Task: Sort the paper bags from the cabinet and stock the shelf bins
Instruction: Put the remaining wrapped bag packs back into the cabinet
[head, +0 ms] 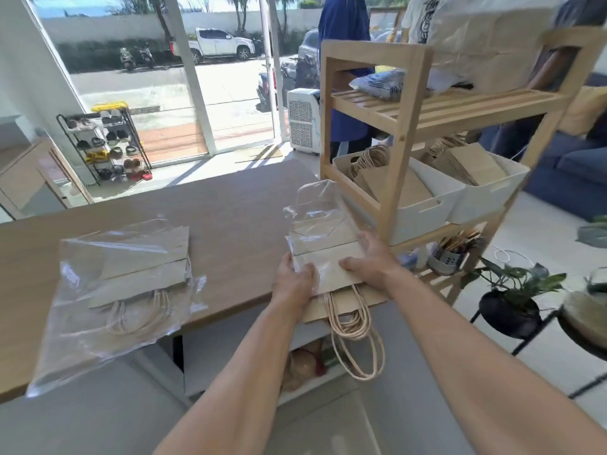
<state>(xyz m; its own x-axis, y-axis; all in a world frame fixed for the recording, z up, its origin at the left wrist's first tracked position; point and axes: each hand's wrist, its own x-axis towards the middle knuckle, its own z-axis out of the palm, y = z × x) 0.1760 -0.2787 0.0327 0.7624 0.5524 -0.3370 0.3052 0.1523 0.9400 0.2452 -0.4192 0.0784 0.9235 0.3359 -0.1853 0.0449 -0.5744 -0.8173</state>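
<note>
At lower centre of the frame, left hand [293, 280] and right hand [372, 261] closed in a grip on either side of a stack of flat brown paper bags in a clear plastic sleeve [328, 254], fingers pressed on top, thumbs toward the near edge. Stack lying at the near right corner of the long wooden bench [230, 218], twisted paper handles [356, 336] spilling out of the sleeve's open end and hanging over the bench edge. Sleeve's far end loose and standing up, empty. At lower left, a second plastic-wrapped stack of brown paper bags [131, 277] flat on the bench, well apart from both hands, its plastic overhanging the near edge. At right of the frame, a pale wooden slatted shelf unit [407, 126] just beside the bench; on its middle level two white plastic bins [423, 211], side by side, each holding brown handled bags. At upper left, a black wire shoe rack [105, 142] by the glass doors.
</note>
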